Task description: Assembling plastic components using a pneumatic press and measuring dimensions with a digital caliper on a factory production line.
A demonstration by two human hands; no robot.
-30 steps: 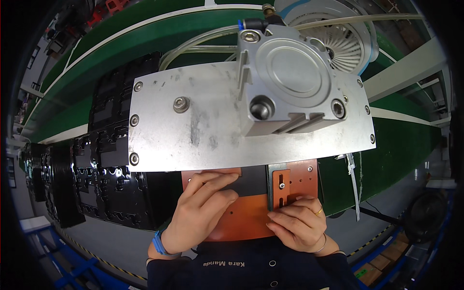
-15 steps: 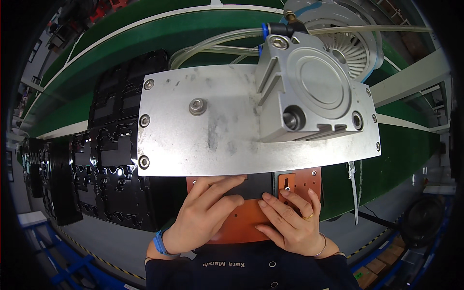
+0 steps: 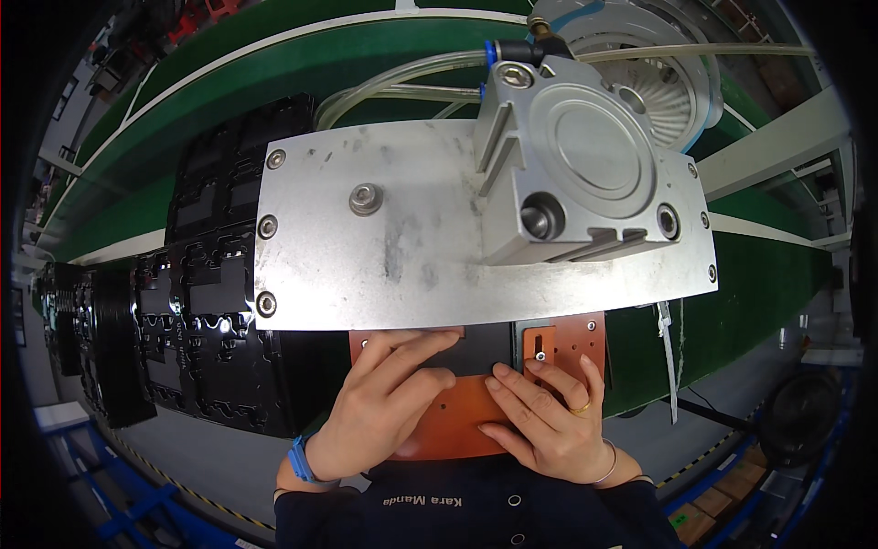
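Note:
A thin flat black piece lies on an orange fixture base, its far side hidden under a silver metal plate. My left hand rests at the left side of the black piece, thumb and forefinger apart, fingertips close to the plate's front edge. At the right, my right hand lies with fingers spread. Its forefinger touches the near right corner of the black piece, and other fingers reach a slotted orange block with a screw in it.
A silver pneumatic cylinder stands on the plate, with clear hoses behind it. Stacked black plastic trays are at the left on a green work surface. A fan stands at the back right.
The plate and cylinder appear slightly further left and higher in the view. Both hands keep nearly the same pose on the fixture.

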